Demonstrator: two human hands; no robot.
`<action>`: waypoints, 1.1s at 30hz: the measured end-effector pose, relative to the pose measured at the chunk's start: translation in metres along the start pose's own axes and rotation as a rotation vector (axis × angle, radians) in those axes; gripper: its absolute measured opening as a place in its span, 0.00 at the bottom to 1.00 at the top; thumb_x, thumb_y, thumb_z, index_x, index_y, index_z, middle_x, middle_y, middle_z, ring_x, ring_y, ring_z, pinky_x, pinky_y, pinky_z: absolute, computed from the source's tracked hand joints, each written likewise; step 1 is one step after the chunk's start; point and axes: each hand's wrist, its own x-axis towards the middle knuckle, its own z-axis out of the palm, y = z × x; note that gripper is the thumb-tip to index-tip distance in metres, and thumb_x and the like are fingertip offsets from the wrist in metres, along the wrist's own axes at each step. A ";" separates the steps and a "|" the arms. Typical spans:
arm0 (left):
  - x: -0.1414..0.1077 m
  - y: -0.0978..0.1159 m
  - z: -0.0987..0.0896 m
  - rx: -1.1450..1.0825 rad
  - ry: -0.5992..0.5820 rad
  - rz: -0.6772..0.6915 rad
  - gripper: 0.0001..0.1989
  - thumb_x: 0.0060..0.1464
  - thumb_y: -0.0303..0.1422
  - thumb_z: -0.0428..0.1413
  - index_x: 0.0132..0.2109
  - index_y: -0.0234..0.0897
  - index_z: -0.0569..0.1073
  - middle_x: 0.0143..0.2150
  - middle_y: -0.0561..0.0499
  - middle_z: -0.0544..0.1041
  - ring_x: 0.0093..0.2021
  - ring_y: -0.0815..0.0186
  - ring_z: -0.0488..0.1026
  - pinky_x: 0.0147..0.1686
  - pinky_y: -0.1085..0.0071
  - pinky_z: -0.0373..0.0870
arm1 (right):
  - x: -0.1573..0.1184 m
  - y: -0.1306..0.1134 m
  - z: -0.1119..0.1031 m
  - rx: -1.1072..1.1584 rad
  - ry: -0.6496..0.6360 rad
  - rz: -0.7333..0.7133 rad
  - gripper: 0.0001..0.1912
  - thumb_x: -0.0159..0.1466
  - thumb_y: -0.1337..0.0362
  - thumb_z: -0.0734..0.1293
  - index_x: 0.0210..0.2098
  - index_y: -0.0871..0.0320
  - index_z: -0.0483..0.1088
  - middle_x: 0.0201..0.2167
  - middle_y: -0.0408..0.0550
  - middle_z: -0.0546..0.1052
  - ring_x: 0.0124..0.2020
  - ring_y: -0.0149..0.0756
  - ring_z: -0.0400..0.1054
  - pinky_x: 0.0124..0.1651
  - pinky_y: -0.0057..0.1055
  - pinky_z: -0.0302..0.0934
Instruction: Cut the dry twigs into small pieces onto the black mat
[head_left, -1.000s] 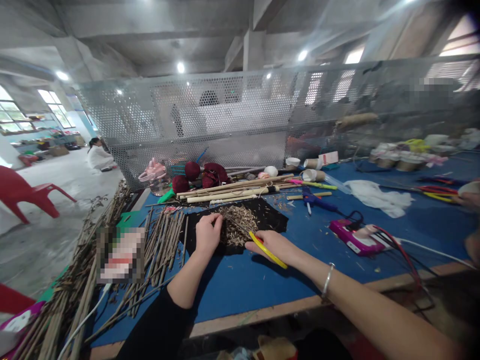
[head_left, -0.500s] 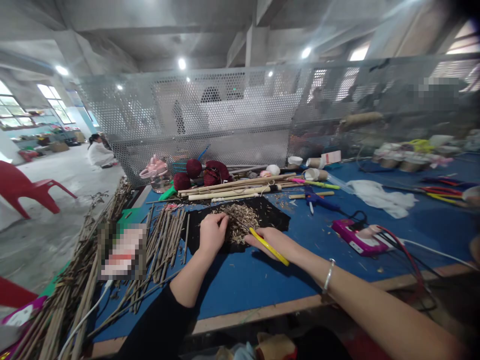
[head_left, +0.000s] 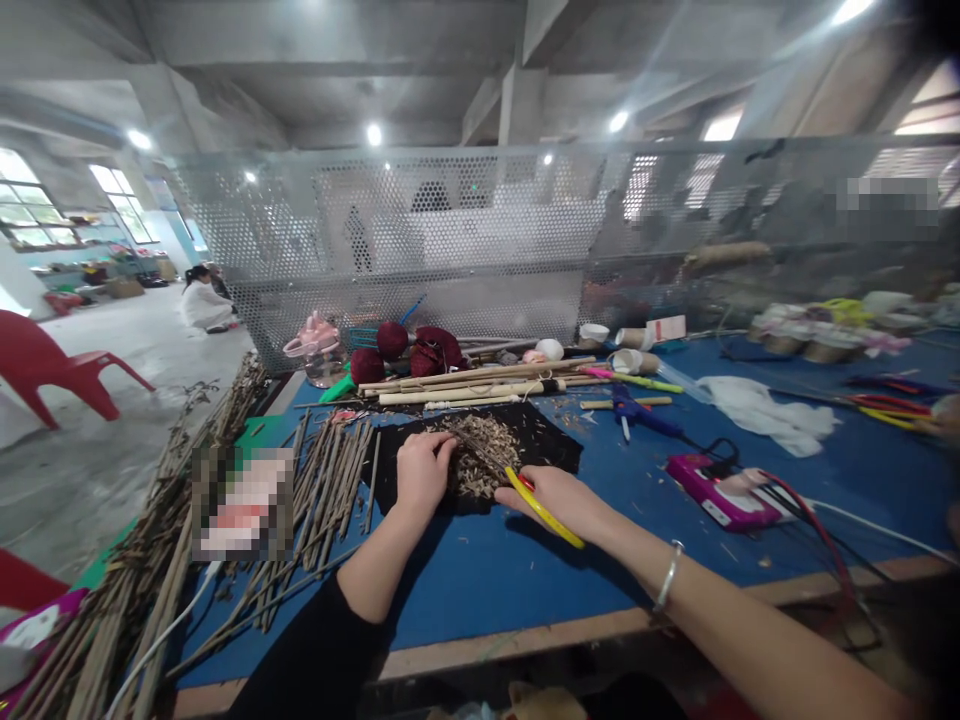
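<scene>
My right hand [head_left: 559,498] is wrapped round a pair of scissors [head_left: 546,512] with yellow and red handles. Their dark blades point away to the left, over a heap of short brown plant clippings [head_left: 491,450]. The heap lies on a black cloth [head_left: 553,440] on the blue tabletop. At the left edge of the heap, my left hand [head_left: 421,470] has its thumb and fingers pinched together near the blade tips. Whatever sits in that pinch is too small or hidden to name.
Dry stalks [head_left: 330,490] lie left of the cloth, beside a bundle of brushwood [head_left: 150,560]. Behind are pale sticks [head_left: 472,390] and dark red balls [head_left: 391,340]. A blue glue gun [head_left: 637,410], a purple power strip [head_left: 720,495] and cords lie right. A perforated metal screen [head_left: 450,240] stands behind.
The view has tilted slightly, so the scene sits a little lower. My right hand and the scissors have shifted slightly right and nearer; my left hand keeps its pinch in nearly the same place.
</scene>
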 end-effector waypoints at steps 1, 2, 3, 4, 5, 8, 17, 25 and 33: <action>0.000 0.001 0.000 -0.053 0.020 -0.041 0.08 0.51 0.34 0.53 0.34 0.39 0.77 0.34 0.49 0.78 0.37 0.64 0.71 0.41 0.67 0.64 | -0.002 -0.001 -0.002 -0.016 0.001 -0.001 0.30 0.52 0.35 0.55 0.25 0.57 0.66 0.22 0.48 0.71 0.22 0.34 0.63 0.23 0.26 0.47; 0.000 0.001 0.000 -0.108 0.036 -0.087 0.07 0.50 0.34 0.54 0.33 0.39 0.77 0.34 0.49 0.78 0.37 0.64 0.71 0.41 0.67 0.64 | -0.004 -0.003 -0.004 -0.024 0.000 -0.003 0.30 0.53 0.35 0.54 0.26 0.57 0.66 0.23 0.48 0.71 0.23 0.34 0.63 0.23 0.26 0.48; 0.000 0.002 0.000 -0.159 0.049 -0.129 0.07 0.49 0.34 0.55 0.33 0.38 0.76 0.33 0.50 0.78 0.36 0.65 0.71 0.41 0.68 0.65 | -0.005 -0.005 -0.005 -0.024 -0.005 -0.008 0.30 0.53 0.35 0.53 0.26 0.57 0.66 0.23 0.48 0.72 0.23 0.34 0.63 0.24 0.26 0.48; 0.000 0.003 0.000 -0.201 0.059 -0.163 0.06 0.48 0.34 0.56 0.32 0.38 0.76 0.32 0.51 0.77 0.35 0.66 0.71 0.40 0.69 0.65 | -0.006 -0.006 -0.006 -0.020 -0.015 -0.016 0.31 0.54 0.35 0.52 0.26 0.57 0.65 0.23 0.48 0.72 0.23 0.34 0.63 0.24 0.26 0.48; 0.000 0.004 0.000 -0.235 0.064 -0.182 0.06 0.47 0.34 0.56 0.31 0.37 0.75 0.31 0.51 0.77 0.33 0.67 0.71 0.39 0.70 0.65 | -0.007 -0.007 -0.007 -0.010 -0.026 -0.024 0.30 0.54 0.35 0.52 0.26 0.57 0.65 0.23 0.48 0.72 0.22 0.34 0.63 0.24 0.26 0.48; 0.000 0.007 0.000 -0.281 0.069 -0.177 0.05 0.45 0.33 0.57 0.29 0.36 0.73 0.27 0.53 0.75 0.28 0.69 0.70 0.34 0.73 0.65 | -0.006 -0.009 -0.005 0.027 -0.050 -0.045 0.30 0.54 0.36 0.52 0.25 0.58 0.65 0.23 0.48 0.71 0.22 0.33 0.62 0.24 0.26 0.48; -0.001 0.002 0.002 -0.206 0.047 -0.049 0.04 0.48 0.27 0.53 0.34 0.37 0.68 0.29 0.52 0.73 0.32 0.69 0.70 0.36 0.72 0.65 | 0.004 -0.004 0.004 0.108 -0.008 -0.056 0.32 0.52 0.36 0.56 0.14 0.60 0.62 0.12 0.42 0.59 0.16 0.26 0.51 0.20 0.26 0.42; 0.002 -0.005 0.003 -0.302 0.036 -0.102 0.08 0.48 0.28 0.53 0.39 0.37 0.71 0.32 0.51 0.75 0.32 0.68 0.72 0.38 0.71 0.67 | 0.018 0.009 -0.009 0.130 -0.023 -0.083 0.30 0.53 0.38 0.56 0.14 0.59 0.55 0.13 0.39 0.52 0.17 0.24 0.45 0.20 0.25 0.41; 0.003 -0.004 0.007 -0.710 0.031 -0.375 0.13 0.46 0.33 0.56 0.41 0.34 0.67 0.30 0.51 0.73 0.29 0.69 0.73 0.27 0.75 0.68 | 0.060 0.017 -0.021 0.226 0.084 -0.238 0.24 0.56 0.42 0.55 0.26 0.58 0.60 0.19 0.39 0.64 0.20 0.27 0.55 0.23 0.24 0.46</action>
